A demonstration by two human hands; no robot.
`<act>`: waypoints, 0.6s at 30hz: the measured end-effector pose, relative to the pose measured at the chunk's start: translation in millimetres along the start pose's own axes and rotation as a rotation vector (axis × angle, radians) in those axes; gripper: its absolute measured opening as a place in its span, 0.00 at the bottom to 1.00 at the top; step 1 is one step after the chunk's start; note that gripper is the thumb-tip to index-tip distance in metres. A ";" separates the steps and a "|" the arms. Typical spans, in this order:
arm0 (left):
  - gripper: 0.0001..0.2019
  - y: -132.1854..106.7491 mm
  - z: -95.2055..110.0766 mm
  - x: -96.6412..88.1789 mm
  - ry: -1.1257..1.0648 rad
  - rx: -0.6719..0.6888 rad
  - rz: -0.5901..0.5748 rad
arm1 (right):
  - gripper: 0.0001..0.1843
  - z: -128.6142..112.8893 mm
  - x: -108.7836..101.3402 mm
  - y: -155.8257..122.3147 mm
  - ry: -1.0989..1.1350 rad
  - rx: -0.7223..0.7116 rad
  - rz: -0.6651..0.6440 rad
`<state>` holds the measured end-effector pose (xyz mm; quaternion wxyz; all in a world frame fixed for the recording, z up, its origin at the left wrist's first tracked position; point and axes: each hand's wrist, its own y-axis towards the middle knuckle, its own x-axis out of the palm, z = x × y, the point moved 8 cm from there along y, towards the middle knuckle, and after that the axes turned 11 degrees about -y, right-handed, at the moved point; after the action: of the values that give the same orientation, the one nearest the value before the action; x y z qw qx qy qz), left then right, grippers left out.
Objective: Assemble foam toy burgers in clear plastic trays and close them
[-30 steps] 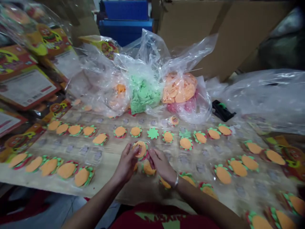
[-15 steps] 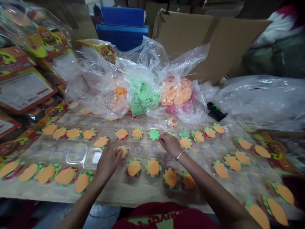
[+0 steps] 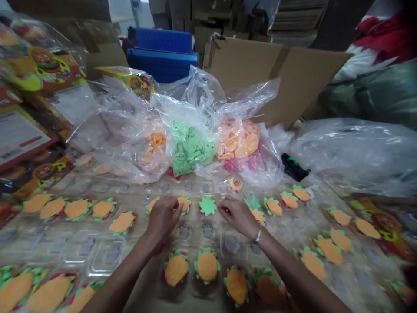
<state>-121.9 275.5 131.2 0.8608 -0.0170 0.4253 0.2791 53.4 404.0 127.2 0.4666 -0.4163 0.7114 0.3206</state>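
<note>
My left hand (image 3: 165,217) is over the middle row, beside an orange-topped foam burger piece (image 3: 184,204). Its fingers curl downward, and whatever they hold is hidden. Just right of a green foam lettuce piece (image 3: 207,205) is my right hand (image 3: 237,215), thumb and fingers pinched together. I cannot make out anything in that pinch. The lettuce lies between both hands on a clear plastic tray. Right of my right hand, another orange-topped piece (image 3: 259,216) is partly covered by the wrist. Closer to me sit more orange-topped burgers (image 3: 207,266) with green edges.
Plastic bags of green pieces (image 3: 190,145) and peach pieces (image 3: 239,139) stand behind the rows. A black tool (image 3: 295,167) lies to their right. Printed burger packages (image 3: 48,65) are stacked at left. A large cardboard box (image 3: 276,74) stands at the back.
My left hand has moved forward from a nearer burger to the middle row. My right hand stays close to the green lettuce piece. The view has tilted up and shifted.
</note>
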 end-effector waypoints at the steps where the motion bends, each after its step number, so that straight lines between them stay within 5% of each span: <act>1: 0.16 2.9 -2.6 -3.9 0.018 -0.017 -0.003 | 0.10 9.0 -5.5 -4.5 0.024 0.038 0.055; 3: 0.19 8.4 -10.2 -22.5 0.036 -0.027 0.063 | 0.12 29.9 -14.1 -14.9 0.058 0.120 0.134; 6: 0.13 24.4 -24.9 -74.0 0.068 0.018 0.313 | 0.17 56.7 -18.0 -29.1 0.097 0.203 0.173; 9: 0.16 69.0 -49.4 -117.1 0.131 -0.034 0.417 | 0.20 67.2 -17.0 -36.8 0.149 0.229 0.175; 12: 0.10 141.3 -90.4 -119.3 0.160 -0.284 0.190 | 0.21 65.8 -20.0 -40.6 0.170 0.225 0.199; 18: 0.09 249.1 -140.6 -91.8 0.089 -0.445 0.148 | 0.19 77.9 -15.0 -58.1 0.171 0.198 0.164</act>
<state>-391.0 405.4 161.5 0.7934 -0.1873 0.3909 0.4273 139.4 448.3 109.3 0.4152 -0.3346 0.8084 0.2493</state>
